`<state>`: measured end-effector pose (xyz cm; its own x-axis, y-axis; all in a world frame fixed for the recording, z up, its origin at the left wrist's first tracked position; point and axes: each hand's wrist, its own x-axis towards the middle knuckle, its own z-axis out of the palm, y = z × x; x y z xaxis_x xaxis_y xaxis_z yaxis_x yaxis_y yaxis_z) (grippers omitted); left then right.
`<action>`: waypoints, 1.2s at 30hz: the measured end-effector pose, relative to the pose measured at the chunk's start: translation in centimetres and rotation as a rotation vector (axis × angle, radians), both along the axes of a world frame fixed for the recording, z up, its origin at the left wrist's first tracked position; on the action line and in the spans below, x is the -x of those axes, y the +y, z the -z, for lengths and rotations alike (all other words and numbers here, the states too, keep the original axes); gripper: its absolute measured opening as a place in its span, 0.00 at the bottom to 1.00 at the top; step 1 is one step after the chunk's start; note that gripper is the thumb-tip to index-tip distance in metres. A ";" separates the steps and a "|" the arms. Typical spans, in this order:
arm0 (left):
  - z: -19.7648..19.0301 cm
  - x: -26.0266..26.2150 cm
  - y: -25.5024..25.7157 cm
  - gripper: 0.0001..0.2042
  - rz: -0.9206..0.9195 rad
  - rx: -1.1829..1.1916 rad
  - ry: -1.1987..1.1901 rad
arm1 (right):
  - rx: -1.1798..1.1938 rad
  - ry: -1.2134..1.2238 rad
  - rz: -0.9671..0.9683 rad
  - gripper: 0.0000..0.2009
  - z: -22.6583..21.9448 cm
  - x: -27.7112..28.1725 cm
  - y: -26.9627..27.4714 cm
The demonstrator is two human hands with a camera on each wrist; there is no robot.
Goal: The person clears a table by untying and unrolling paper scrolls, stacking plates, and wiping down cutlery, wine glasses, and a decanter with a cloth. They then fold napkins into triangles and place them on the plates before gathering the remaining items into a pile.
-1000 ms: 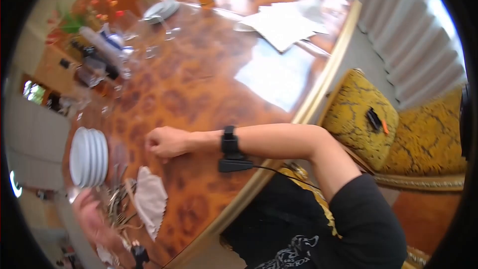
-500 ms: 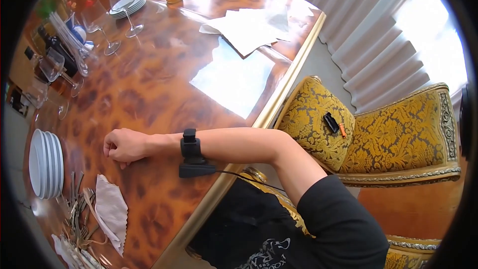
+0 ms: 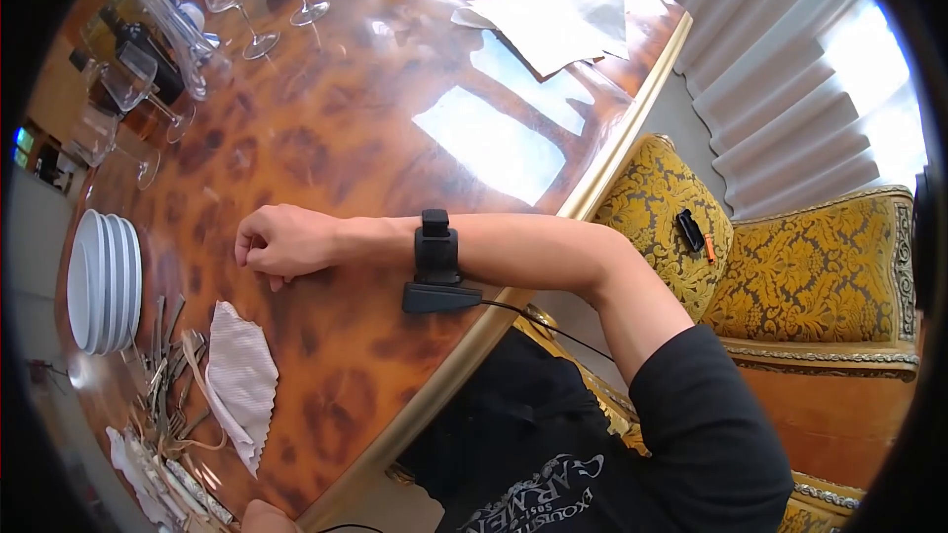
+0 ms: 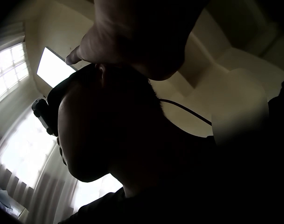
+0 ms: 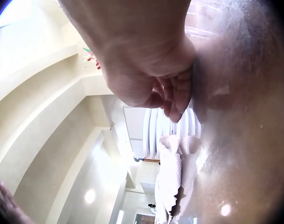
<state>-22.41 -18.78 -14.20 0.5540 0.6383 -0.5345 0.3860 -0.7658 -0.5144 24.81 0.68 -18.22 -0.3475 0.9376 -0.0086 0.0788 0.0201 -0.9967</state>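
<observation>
My right hand rests on the glossy wooden table, its fingers loosely curled. In the right wrist view, the right hand has its fingertips low by the tabletop and nothing in them. A creased pale pink napkin lies a little nearer the body than that hand. My left hand is raised to the dark-capped head in the left wrist view. One finger reaches out along the cap; the others are dark or hidden. Some bare skin shows at the head view's bottom edge.
White plates are stacked at the left, beside loose cutlery. Wine glasses and dark bottles stand at the far left. White napkins lie toward the far edge. A yellow patterned chair stands at the right.
My left hand was over the cutlery side of the table a second ago; now it is up at the head. The right hand stays on the table while the head view shifts.
</observation>
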 end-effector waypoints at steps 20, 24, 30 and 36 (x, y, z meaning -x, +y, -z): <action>-4.9 4.8 -8.2 0.14 -0.501 0.169 0.186 | 0.046 -0.009 0.014 0.11 0.4 -0.2 0.7; -0.6 2.7 -3.6 0.15 -0.425 0.219 0.101 | 0.035 0.000 0.012 0.11 0.5 0.0 0.6; 0.7 -0.2 2.7 0.16 -0.374 0.194 0.069 | 0.024 0.009 0.004 0.12 -0.3 -0.4 0.0; -2.6 1.9 -1.2 0.16 -0.570 0.207 0.144 | 0.038 0.018 -0.020 0.12 0.4 -0.1 0.8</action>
